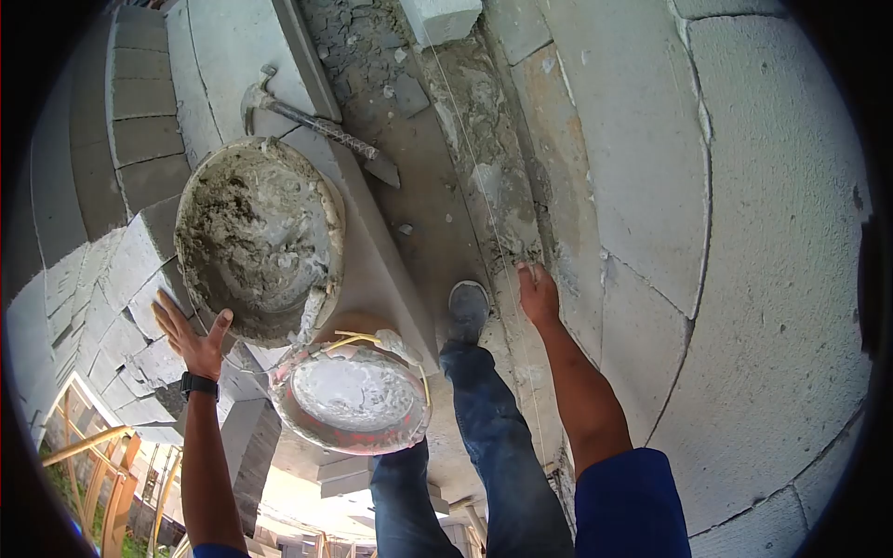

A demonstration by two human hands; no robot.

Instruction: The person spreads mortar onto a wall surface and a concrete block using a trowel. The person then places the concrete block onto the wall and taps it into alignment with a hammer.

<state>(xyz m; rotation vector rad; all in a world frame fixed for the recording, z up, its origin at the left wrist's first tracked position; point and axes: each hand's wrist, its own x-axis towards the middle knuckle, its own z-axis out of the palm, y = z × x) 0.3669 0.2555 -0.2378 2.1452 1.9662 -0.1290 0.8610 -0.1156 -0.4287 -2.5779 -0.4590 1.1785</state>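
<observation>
My left hand (pixel 193 342) is open with spread fingers, next to a round tub of wet mortar (pixel 186 260). Its thumb is at the tub's lower rim; whether it touches is hard to tell. A dark watch (pixel 199 384) is on that wrist. My right hand (pixel 539 296) is closed in a pinch low beside the block wall, close to a thin string line (pixel 484 200). What its fingertips hold, if anything, is too small to make out. Below the string runs a strip of rough mortar (pixel 479 102).
A claw hammer (pixel 307 116) lies above the tub. A reddish, mortar-coated bucket (pixel 279 391) stands nearer my legs. Large grey blocks form the wall (pixel 781 186) on my right; more blocks (pixel 139 270) are stacked at left. My shoe (pixel 468 312) is on the floor between.
</observation>
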